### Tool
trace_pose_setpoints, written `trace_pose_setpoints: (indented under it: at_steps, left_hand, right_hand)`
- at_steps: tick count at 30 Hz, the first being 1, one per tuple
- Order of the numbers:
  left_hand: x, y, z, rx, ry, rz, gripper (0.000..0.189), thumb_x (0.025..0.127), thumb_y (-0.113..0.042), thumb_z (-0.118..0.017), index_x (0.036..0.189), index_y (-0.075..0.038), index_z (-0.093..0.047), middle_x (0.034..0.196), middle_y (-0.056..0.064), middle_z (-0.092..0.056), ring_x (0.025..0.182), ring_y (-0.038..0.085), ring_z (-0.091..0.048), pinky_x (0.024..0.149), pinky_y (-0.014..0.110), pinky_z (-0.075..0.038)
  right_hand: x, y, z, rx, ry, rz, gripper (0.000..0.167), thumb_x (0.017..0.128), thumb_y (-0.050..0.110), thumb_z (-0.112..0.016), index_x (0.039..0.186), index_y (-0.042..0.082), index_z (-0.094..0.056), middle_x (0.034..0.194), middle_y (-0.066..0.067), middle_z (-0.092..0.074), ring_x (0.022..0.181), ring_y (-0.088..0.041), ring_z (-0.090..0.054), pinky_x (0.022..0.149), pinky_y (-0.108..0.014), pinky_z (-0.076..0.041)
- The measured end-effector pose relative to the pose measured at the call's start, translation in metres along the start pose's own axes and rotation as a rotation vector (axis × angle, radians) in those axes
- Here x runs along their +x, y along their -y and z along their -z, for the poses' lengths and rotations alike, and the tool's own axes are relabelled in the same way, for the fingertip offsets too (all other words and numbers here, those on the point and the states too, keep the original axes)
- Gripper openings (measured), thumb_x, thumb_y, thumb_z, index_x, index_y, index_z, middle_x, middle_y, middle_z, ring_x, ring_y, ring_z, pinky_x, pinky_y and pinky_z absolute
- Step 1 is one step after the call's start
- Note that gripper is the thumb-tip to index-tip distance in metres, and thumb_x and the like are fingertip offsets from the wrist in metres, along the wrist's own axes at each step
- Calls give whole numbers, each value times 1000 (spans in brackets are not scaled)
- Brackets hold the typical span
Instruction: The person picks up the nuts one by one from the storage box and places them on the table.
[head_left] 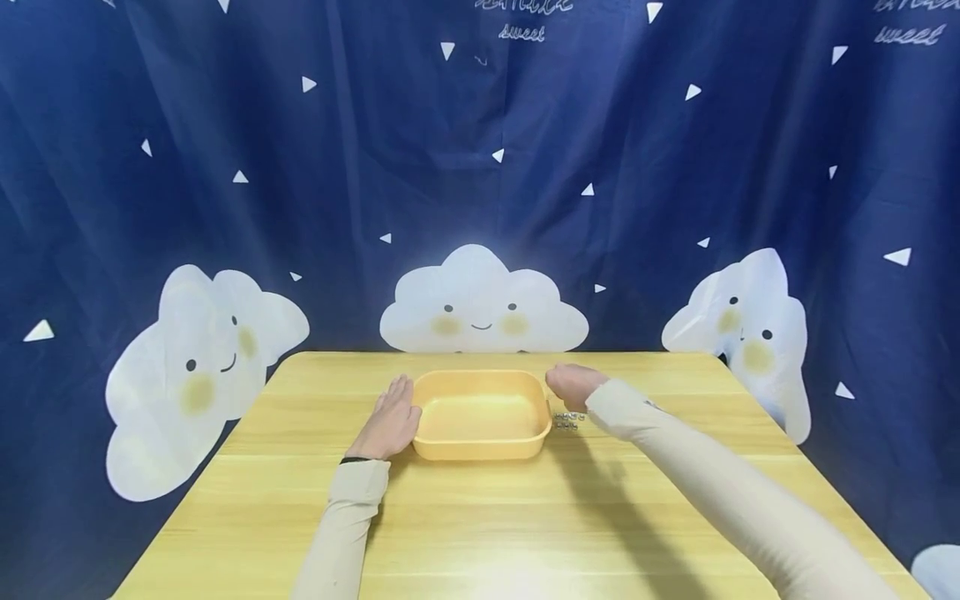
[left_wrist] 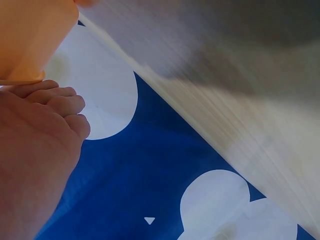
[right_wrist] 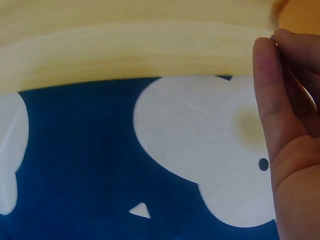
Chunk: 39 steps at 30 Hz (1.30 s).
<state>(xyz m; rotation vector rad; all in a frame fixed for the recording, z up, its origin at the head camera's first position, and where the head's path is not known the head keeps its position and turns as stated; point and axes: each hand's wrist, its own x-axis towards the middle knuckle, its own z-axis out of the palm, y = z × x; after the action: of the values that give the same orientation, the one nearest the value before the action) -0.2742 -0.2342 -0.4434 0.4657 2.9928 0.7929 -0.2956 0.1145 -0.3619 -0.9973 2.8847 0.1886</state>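
A yellow-orange plastic basin point(head_left: 480, 450) sits on the wooden table, its inside bare in the head view. My left hand point(head_left: 388, 421) lies against the basin's left side with its fingers extended. In the left wrist view those fingers point(left_wrist: 67, 105) touch the basin wall point(left_wrist: 30, 40). Over the basin's right rim is my right hand point(head_left: 576, 386). Between its thumb and forefinger, the right wrist view shows a tiny shiny metal piece point(right_wrist: 272, 37), mostly covered by the fingertips. Several small silver metal pieces point(head_left: 567, 421) lie in rows on the table just right of the basin, below the right hand.
The wooden table point(head_left: 480, 533) reaches back to a dark blue curtain point(head_left: 480, 192) printed with clouds and triangles. My right forearm point(head_left: 720, 475) crosses the table's right side and casts a shadow there.
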Motion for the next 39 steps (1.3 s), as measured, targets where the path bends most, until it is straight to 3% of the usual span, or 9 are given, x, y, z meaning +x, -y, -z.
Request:
trace_pose_setpoints:
  at_steps: [6,13,18,25,28,34,39]
  left_hand:
    - [1,0,1,-9,3,0,63,108,-21,-26,160,12,-15,171,29,-9,162,41,-4,132,61,-8]
    - [2,1,1,0,-2,-11,63,108,-21,-26,160,13,-15,171,30,-9,161,44,-5,131,63,-9]
    - [2,3,2,-4,3,-6,63,108,-22,-26,160,12,-15,171,30,-9,162,43,-4,131,63,-9]
    - [2,1,1,-10,14,1,63,108,-21,-25,160,12,-14,171,30,-8,162,43,-3,131,62,-7]
    - [2,1,0,-8,8,1,63,108,-20,-25,160,12,-15,171,30,-9,161,44,-3,131,63,-8]
    - [1,1,0,-13,13,-6,62,108,-20,-25,160,12,-13,171,31,-8,161,44,-3,131,63,-8]
    - [2,1,1,-11,15,-8,62,108,-19,-26,160,12,-13,171,30,-6,162,44,-2,131,63,-7]
  right_hand:
    - [-13,-14,-14,73,-4,-14,49,70,-22,-56,50,21,-41,48,11,-36,47,-6,-30,43,-16,-26]
    - [-29,-32,-33,139,-63,-48,53,65,-20,-47,51,25,-23,50,13,-15,49,-4,-15,45,-17,-12]
    - [-32,-38,-48,161,-62,-77,51,67,-19,-50,50,24,-28,48,12,-24,48,-6,-22,44,-17,-18]
    - [-36,-36,-60,160,-24,-124,33,71,-18,-58,59,13,-58,60,2,-58,54,-9,-46,49,-18,-40]
    - [-38,-34,-63,179,-49,-100,34,70,-18,-56,58,14,-56,59,3,-58,54,-9,-45,48,-19,-39]
    - [-43,-35,-66,283,-99,-52,44,68,-19,-50,54,19,-36,53,10,-34,51,-6,-29,48,-17,-23]
    - [-44,-37,-68,296,-148,-24,30,74,-17,-61,58,8,-55,58,8,-48,56,-5,-38,52,-16,-32]
